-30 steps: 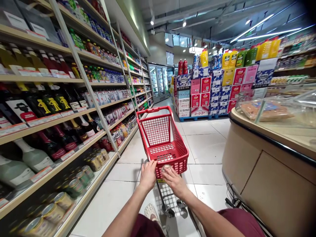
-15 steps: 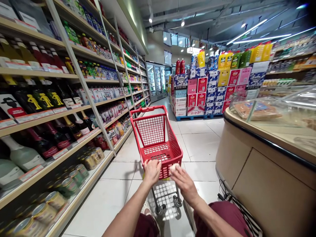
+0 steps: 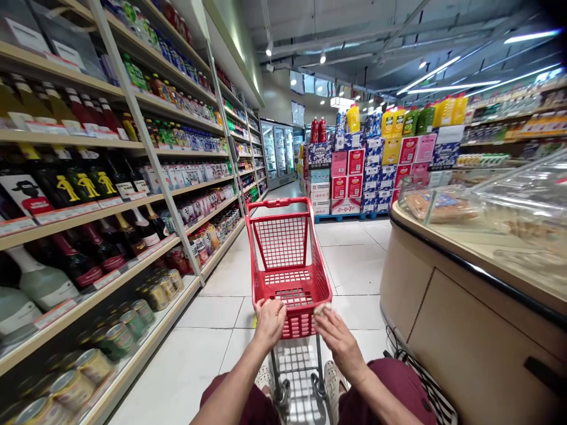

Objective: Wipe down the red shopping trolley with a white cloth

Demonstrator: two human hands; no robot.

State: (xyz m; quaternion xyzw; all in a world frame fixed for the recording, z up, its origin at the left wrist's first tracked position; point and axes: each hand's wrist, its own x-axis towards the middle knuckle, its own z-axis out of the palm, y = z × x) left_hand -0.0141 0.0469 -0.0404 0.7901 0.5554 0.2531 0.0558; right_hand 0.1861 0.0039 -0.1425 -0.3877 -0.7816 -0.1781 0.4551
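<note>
A red plastic shopping cart [image 3: 293,321] with a lattice basket stands straight in front of me. My left hand [image 3: 269,321] has its fingers closed over the near left rim of the basket. At the near right corner is my right hand [image 3: 339,341], its fingers bent together over a small whitish wad [image 3: 322,308], perhaps a cloth or tissue. The wad lies against the rim; most of it is hidden by the fingers. Below the basket, the grey legs and casters [image 3: 283,389] stand between my shoes.
Shelves of bottles and cans [image 3: 119,206] run along the left. A curved display counter [image 3: 425,277] with packed food on top is at the right, cables on the floor by its base. Ahead are stacked drink boxes [image 3: 348,177] and glass-door fridges [image 3: 277,150]. White tiles [image 3: 199,348] cover the floor.
The cart and both hands appear slightly lower and farther right in view. My right hand, with the wad, has come to the cart's corner. My left hand keeps its hold on the rim.
</note>
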